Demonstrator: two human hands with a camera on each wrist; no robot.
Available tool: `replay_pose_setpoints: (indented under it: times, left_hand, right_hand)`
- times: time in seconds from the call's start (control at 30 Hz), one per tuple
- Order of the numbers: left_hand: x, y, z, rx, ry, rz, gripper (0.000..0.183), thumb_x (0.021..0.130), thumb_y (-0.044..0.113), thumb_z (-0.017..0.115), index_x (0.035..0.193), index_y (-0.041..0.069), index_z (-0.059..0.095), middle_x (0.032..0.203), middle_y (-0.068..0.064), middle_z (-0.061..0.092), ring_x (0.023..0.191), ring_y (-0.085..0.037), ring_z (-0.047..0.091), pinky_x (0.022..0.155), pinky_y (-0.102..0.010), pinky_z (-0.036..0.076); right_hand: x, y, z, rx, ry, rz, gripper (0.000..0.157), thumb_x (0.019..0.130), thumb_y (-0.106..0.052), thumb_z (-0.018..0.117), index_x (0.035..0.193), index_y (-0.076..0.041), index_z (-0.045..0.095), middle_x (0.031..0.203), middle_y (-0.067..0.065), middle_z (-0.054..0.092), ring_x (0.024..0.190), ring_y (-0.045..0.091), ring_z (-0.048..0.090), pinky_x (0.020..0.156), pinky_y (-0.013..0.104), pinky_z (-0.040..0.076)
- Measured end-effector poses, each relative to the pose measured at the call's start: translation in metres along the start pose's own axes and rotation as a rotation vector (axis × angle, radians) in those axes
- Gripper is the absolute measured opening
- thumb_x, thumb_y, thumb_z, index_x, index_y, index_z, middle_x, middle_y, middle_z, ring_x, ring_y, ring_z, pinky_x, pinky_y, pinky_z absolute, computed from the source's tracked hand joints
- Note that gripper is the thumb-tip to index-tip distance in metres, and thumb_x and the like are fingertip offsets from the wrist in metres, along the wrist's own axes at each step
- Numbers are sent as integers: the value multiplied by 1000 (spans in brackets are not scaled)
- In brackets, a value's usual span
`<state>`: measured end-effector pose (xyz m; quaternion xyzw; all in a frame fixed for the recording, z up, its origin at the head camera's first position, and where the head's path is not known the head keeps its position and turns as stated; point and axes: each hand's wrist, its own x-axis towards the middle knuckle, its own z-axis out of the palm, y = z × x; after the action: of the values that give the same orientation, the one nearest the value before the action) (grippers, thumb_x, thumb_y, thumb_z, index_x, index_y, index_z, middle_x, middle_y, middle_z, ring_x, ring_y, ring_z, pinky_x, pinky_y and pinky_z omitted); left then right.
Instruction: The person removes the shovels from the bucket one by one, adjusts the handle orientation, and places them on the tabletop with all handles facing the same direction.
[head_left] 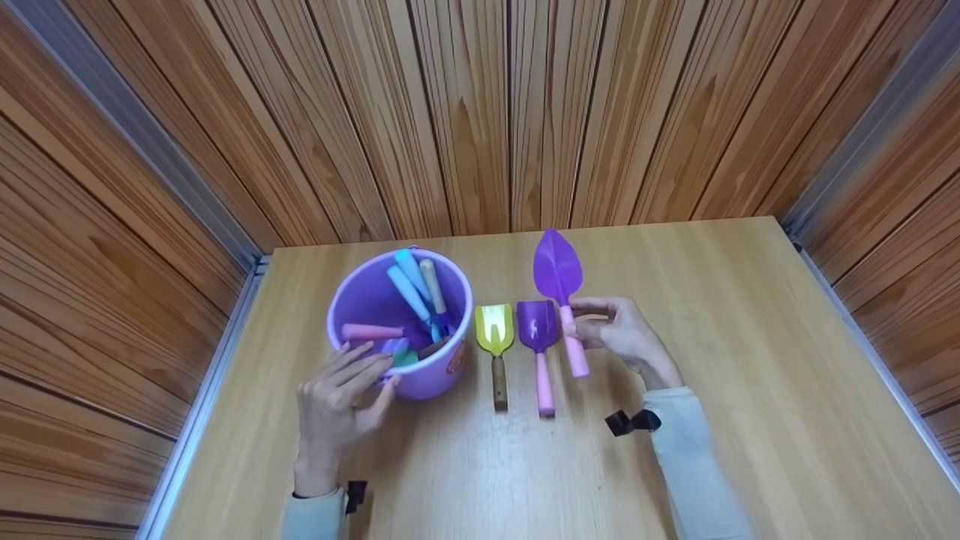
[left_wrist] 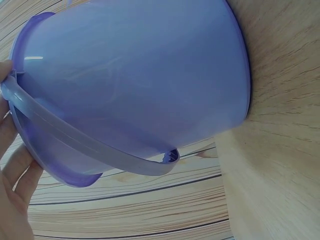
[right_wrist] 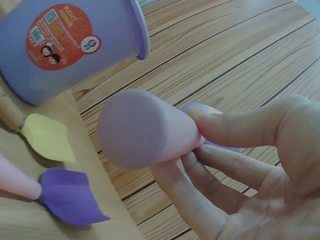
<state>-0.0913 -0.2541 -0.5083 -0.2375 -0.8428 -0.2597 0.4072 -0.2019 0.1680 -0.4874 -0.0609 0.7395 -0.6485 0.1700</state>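
My right hand [head_left: 622, 334] pinches the pink handle of a purple pointed trowel [head_left: 557, 262], holding it above the table with the blade toward the back wall. The handle's round end [right_wrist: 132, 130] faces the right wrist camera. My left hand [head_left: 341, 397] grips the near-left rim of a purple bucket [head_left: 427, 386], fingers over the edge. Inside stand blue-handled tools [head_left: 409, 289], a tool with a tan handle [head_left: 433, 283] and one with a pink handle [head_left: 371, 331]; their lower ends are partly hidden. Between bucket and right hand lie a yellow shovel [head_left: 494, 330] and a purple shovel [head_left: 537, 326].
The wooden table [head_left: 480, 480] has a back edge near the plank wall [head_left: 480, 112]. Plank walls also rise on the left and right. The bucket's handle [left_wrist: 90, 140] hangs down its outer side, and an orange label [right_wrist: 62, 37] is stuck on the bucket.
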Motion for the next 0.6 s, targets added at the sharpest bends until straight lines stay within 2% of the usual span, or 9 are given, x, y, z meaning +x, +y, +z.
replay_pose_setpoints:
  times: [0.13,0.3,0.43,0.6]
  left_hand:
    - [0,0,2,-19,12,23,39,80,23,91,118,14,84,113,-2,83,107,-32,80,107,-45,58]
    - [-1,-1,2,-18,5,20,37,83,25,89,118,14,84,112,-4,83,109,-31,80,107,-46,58]
    - [-2,-1,2,-15,12,17,34,87,28,87,118,15,84,113,-3,83,108,-31,80,109,-43,56]
    - [-3,-1,0,-11,10,9,32,92,33,82,118,15,84,112,-3,83,107,-32,80,112,-41,55]
  right_hand:
    - [-6,11,-4,11,62,36,54,97,-3,75,148,3,58,136,27,68,102,19,76,91,37,67]
    - [-9,26,-9,52,122,82,56,94,0,77,146,5,58,134,26,71,97,15,76,88,36,68]
    - [-9,35,-13,59,110,93,58,93,-1,79,146,7,58,134,24,72,97,14,76,85,35,68]
    - [-8,44,-19,49,103,103,56,91,-1,80,142,8,61,122,16,77,95,15,77,83,33,69]
